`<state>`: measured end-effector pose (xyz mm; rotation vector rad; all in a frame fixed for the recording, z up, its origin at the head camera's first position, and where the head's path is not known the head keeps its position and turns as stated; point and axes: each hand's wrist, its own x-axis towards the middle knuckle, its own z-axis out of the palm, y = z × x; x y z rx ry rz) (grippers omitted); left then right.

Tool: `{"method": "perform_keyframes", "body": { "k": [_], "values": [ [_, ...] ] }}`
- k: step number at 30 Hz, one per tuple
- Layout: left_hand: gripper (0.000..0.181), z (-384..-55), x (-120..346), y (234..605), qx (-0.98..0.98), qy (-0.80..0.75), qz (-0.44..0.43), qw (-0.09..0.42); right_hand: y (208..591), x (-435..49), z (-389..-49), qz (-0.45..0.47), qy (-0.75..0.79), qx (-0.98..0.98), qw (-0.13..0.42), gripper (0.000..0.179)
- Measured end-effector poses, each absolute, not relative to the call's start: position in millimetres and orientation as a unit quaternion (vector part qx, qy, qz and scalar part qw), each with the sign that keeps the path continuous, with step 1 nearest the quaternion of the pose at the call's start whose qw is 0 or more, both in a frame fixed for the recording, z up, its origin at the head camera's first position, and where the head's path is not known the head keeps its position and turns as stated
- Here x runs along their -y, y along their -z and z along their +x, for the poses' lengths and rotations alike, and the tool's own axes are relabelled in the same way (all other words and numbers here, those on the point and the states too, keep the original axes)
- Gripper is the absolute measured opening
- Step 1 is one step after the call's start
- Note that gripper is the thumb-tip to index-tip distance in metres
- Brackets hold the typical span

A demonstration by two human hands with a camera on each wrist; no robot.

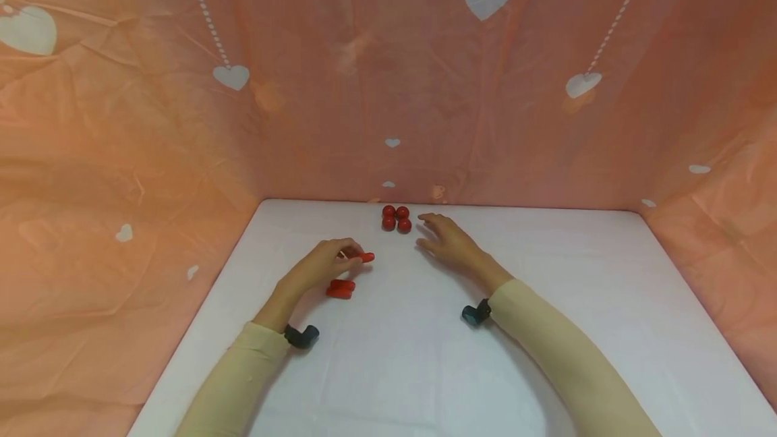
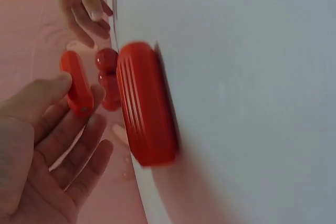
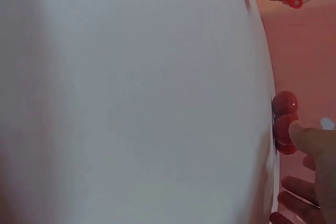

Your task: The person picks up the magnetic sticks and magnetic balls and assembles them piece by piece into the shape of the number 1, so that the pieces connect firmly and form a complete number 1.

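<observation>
My left hand (image 1: pixel 318 265) pinches a small red oblong piece (image 1: pixel 367 257) between thumb and fingers, above the table. In the left wrist view this red piece (image 2: pixel 77 82) looks smooth and rounded, with a small dark spot at one end. Under the hand lie two more red oblong pieces (image 1: pixel 340 289), side by side; the nearer ridged one (image 2: pixel 146 103) looms large in the left wrist view. Four glossy red balls (image 1: pixel 388 224) stand grouped near the table's back edge. My right hand (image 1: pixel 452 243) hovers just right of them, fingers loosely extended, holding nothing.
A white table (image 1: pixel 394 369) spreads under both arms. Behind it and at both sides hangs a pink-orange cloth (image 1: pixel 340 120) with white hearts. Each wrist wears a small black camera, such as the left one (image 1: pixel 302 336).
</observation>
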<state>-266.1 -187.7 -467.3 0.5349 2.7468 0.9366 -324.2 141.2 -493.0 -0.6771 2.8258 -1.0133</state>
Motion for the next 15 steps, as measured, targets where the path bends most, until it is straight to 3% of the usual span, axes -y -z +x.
{"method": "perform_keyframes", "body": {
  "k": [15],
  "values": [
    [0.028, -263, 168, 473, -0.906, -0.387, 0.157, 0.062, 495, -125, -336, -0.212, 0.341, -0.915, 0.022, 0.055]
  ]
}}
